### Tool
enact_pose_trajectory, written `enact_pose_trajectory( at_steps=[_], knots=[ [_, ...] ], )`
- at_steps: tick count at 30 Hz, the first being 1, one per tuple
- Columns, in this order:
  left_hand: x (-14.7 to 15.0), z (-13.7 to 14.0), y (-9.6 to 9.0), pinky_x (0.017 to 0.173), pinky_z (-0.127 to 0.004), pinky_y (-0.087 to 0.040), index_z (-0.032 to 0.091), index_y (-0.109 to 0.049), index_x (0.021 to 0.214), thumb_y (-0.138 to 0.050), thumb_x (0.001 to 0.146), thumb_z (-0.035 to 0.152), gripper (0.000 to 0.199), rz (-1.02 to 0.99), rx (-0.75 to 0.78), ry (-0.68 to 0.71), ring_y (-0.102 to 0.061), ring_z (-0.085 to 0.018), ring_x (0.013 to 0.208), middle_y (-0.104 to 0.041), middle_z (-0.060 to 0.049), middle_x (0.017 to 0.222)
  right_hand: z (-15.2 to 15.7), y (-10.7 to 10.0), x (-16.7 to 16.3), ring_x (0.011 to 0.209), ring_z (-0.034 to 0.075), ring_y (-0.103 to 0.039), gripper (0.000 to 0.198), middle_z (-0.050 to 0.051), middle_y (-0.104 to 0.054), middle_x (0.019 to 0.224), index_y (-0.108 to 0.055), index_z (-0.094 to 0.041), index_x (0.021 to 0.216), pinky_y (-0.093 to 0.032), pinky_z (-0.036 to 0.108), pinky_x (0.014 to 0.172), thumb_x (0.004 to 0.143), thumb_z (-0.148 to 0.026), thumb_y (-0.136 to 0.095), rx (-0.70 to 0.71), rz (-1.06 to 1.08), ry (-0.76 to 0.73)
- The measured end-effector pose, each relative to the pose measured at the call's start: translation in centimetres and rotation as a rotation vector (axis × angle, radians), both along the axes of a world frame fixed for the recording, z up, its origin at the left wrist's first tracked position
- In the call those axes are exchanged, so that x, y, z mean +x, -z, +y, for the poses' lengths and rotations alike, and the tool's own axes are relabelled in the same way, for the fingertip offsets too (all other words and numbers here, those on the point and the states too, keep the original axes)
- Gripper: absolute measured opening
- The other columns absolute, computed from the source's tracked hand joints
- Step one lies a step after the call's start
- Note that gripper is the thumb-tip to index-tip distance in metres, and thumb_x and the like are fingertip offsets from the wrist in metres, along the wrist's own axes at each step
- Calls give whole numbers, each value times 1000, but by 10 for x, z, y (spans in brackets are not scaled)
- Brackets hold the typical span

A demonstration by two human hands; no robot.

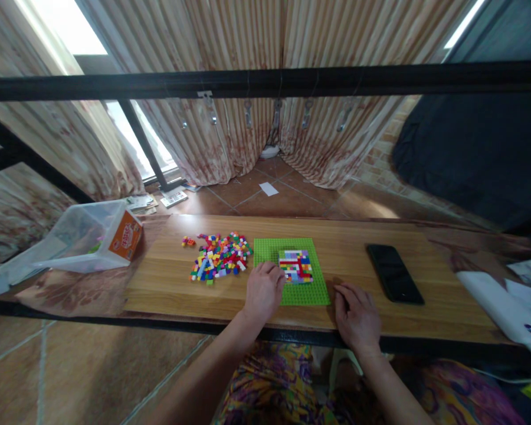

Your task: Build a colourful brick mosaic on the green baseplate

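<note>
My left hand [264,289] reaches over the left part of a green studded baseplate [310,295]. Its fingers are bent and pressed together at the left side of a flat patch of coloured toy bricks [297,267] built on the plate. Whatever lies between the fingertips is hidden. My right hand [358,316] rests on the table just off the plate's lower right corner, fingers loosely bent, thumb apart, nothing visible in it. Left of the plate spreads a heap of loose toy bricks [221,257] in many colours.
A black phone [395,274] lies on the wooden table [159,289] at the right. Beyond its right end is a white device [495,307] with a cable. A clear plastic bin [92,236] with an orange label stands at the left. A black bar [265,84] crosses above.
</note>
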State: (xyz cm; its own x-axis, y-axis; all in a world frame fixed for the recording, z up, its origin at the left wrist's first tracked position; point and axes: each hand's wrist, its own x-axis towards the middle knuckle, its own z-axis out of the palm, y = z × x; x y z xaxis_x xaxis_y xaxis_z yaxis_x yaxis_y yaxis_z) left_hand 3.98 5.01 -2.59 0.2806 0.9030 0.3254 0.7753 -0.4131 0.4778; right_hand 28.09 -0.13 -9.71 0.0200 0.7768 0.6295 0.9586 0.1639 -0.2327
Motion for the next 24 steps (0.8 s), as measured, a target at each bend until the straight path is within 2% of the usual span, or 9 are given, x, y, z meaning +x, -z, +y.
enact_pose_trajectory(
  at_steps=[4,9,16,24],
  knots=[
    [2,-2,1,80,-34,-45,20,-67,79,-56,92,21,17,-14,-22,-40,-59,-21,85,-66,-5,85,0,0,0,94,23,-61,20,10,-70,104,-69,-18,100,-51,39,84,92,-23,-52,6,12,-2],
    [4,-2,3,78,-32,-45,20,-68,76,-60,89,18,15,-126,-89,-99,-61,-19,84,-66,-4,83,-1,-1,-1,96,24,-61,20,10,-70,104,-69,-18,101,-50,39,85,93,-24,-51,-19,21,-3],
    [3,-4,1,78,-29,-46,19,-70,79,-62,86,15,11,-241,-161,-112,-62,-18,84,-66,-4,84,-1,-3,-1,95,23,-60,20,10,-69,105,-69,-17,101,-50,38,85,92,-24,-52,-6,15,-10],
    [7,-2,-6,72,-27,-43,17,-70,75,-58,91,24,21,-244,-226,-181,-60,-15,75,-65,-4,76,0,-4,-2,93,23,-60,20,10,-69,104,-69,-17,100,-50,38,84,93,-24,-51,6,-3,-3]
  ],
)
